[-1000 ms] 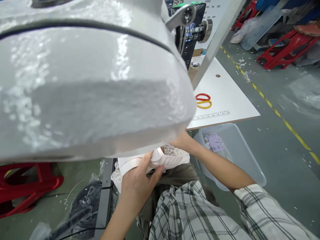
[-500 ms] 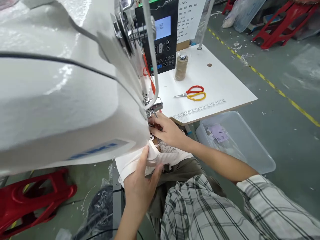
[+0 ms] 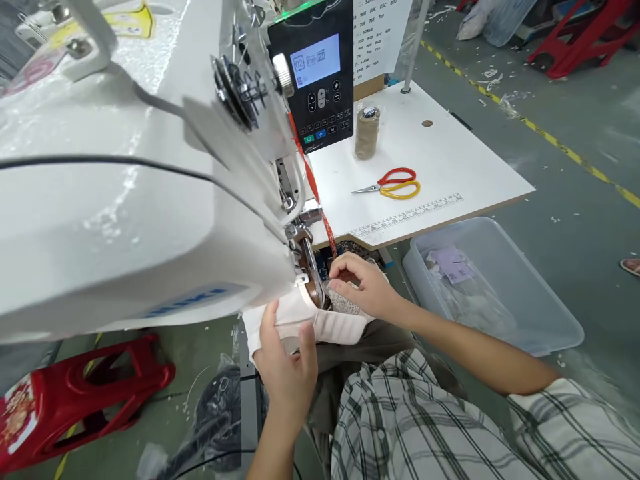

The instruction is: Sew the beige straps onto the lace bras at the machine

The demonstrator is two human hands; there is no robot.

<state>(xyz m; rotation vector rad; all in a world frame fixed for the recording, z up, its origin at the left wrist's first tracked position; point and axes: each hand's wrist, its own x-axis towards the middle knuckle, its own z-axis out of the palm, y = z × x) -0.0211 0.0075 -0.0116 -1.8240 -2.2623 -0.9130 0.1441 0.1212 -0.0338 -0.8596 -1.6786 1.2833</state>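
A pale bra piece [image 3: 340,327] with grey lace [image 3: 342,301] lies at the needle area of a white sewing machine [image 3: 165,233], partly hidden by the machine head. On its near edge rests my left hand [image 3: 285,367], with thumb and forefinger on top of the fabric and the other fingers mostly hidden. My right hand [image 3: 363,287] is beside the lace, right of the metal presser parts [image 3: 311,267]. Its thumb and forefinger are curled with tips close together; what they hold, if anything, cannot be made out.
Scissors [image 3: 393,184], a thread cone [image 3: 367,133] and a printed ruler [image 3: 407,215] are on the white table [image 3: 465,157]. A control panel [image 3: 317,80] stands behind. A clear bin [image 3: 540,300] is at right, and a red stool [image 3: 100,393] is at lower left.
My right hand has drawn back from the needle area, to the right and down, exposing the metal parts. My left hand stays on the fabric. The camera view has shifted slightly.
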